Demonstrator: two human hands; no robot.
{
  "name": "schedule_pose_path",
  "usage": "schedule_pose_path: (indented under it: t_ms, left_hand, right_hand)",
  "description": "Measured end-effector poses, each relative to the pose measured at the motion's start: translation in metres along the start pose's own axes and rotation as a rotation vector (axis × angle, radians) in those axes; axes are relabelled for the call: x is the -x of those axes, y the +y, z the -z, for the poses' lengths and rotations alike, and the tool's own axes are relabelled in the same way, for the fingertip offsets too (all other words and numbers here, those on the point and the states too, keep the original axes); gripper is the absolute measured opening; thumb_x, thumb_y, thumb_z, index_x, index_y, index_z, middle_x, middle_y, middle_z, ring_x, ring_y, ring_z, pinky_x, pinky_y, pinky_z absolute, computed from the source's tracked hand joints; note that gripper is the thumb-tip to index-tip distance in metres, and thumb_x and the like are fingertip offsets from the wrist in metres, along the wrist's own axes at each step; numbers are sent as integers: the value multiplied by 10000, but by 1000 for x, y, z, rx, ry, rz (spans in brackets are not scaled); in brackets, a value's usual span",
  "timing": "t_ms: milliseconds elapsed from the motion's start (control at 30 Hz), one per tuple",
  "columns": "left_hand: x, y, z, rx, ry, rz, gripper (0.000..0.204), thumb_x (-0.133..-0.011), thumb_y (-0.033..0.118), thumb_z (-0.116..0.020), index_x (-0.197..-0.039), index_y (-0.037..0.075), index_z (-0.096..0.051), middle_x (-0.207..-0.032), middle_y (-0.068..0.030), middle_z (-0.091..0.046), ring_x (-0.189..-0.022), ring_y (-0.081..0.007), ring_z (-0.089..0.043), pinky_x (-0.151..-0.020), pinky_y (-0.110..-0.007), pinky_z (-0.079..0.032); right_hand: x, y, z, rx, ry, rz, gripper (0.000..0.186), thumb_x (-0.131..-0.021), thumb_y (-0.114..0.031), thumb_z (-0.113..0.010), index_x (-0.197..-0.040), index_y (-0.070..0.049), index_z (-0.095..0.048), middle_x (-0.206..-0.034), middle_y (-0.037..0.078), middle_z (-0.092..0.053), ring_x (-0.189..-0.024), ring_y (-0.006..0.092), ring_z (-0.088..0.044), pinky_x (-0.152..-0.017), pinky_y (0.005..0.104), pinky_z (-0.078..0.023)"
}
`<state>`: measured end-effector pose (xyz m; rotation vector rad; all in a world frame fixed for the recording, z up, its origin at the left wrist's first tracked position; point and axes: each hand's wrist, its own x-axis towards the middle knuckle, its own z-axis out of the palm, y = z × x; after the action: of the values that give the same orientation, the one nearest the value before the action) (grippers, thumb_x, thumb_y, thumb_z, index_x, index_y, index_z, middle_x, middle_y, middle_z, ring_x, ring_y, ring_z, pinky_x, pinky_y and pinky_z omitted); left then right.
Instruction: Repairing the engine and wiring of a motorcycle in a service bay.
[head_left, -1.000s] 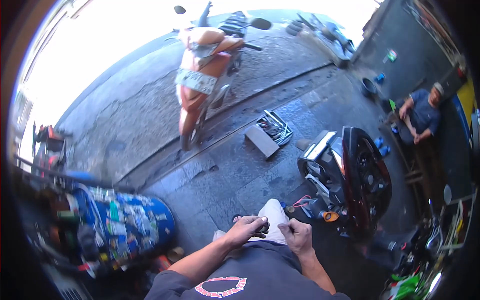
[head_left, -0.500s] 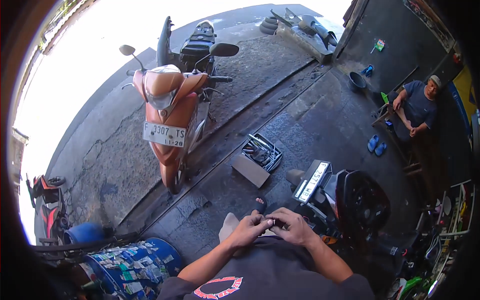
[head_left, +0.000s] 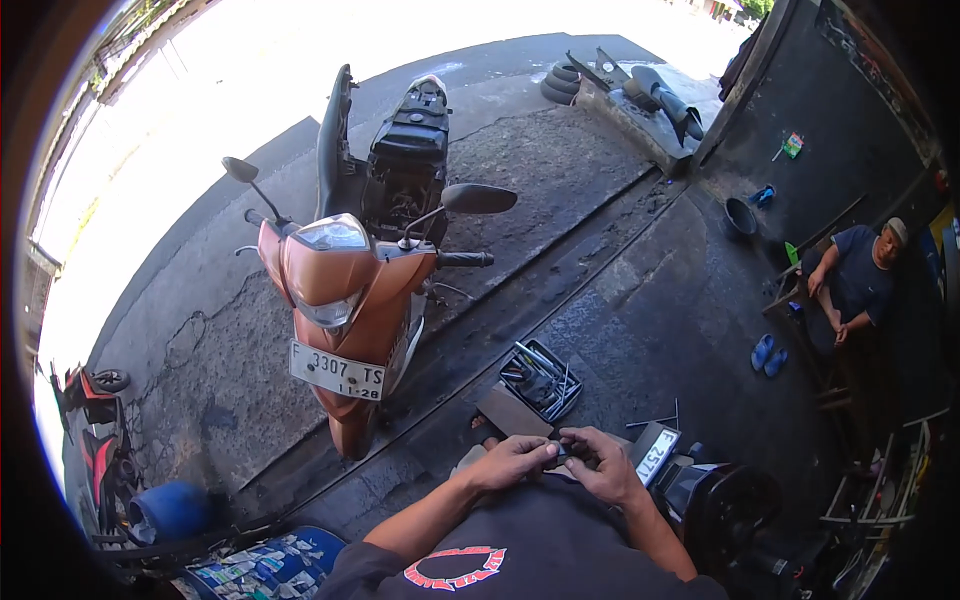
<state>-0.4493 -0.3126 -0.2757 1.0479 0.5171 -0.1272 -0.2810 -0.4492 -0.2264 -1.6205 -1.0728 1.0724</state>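
Note:
Both of my hands meet in front of my dark shirt, fingers pinched together. My left hand comes in from the left, thumb and forefinger closed at the tips. Facing it, my right hand has its fingers curled in. Between the fingertips is a small dark piece, too small and covered to name. Just beyond my hands, on the floor, lies an open tray of tools with a brown flap of cardboard at its near side.
An orange scooter with its seat off stands ahead to the left. Close on my right is a dark motorbike. A person sits at the far right near blue sandals. Blue drums stand lower left.
My view has tilted upward and shifted, so the scooter and tool tray appear lower. My hands stay together, fingers slightly shifted around the small piece.

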Motion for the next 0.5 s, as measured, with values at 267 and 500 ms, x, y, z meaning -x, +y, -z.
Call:
schedule_pose_path:
  t_ms: [267,500]
  left_hand:
    - [-79,93,66,80,-101,2,465,-1004,453,-617,-1164,24,-698,-874,64,-613,-713,-26,-437,-623,-210,-333]
    - [-196,139,97,188,11,-122,425,-994,410,-643,-1155,21,-703,-887,54,-624,-767,-36,-490,-660,-221,-369]
  right_hand:
    - [-113,17,39,-184,110,-111,290,-891,66,-613,-1180,43,-620,-1022,125,-700,-899,184,-700,-802,303,-572]
    - [-246,45,132,-500,-24,-291,271,-916,96,-554,-1180,40,-583,-1045,119,-683,-900,168,-685,-800,300,-572]
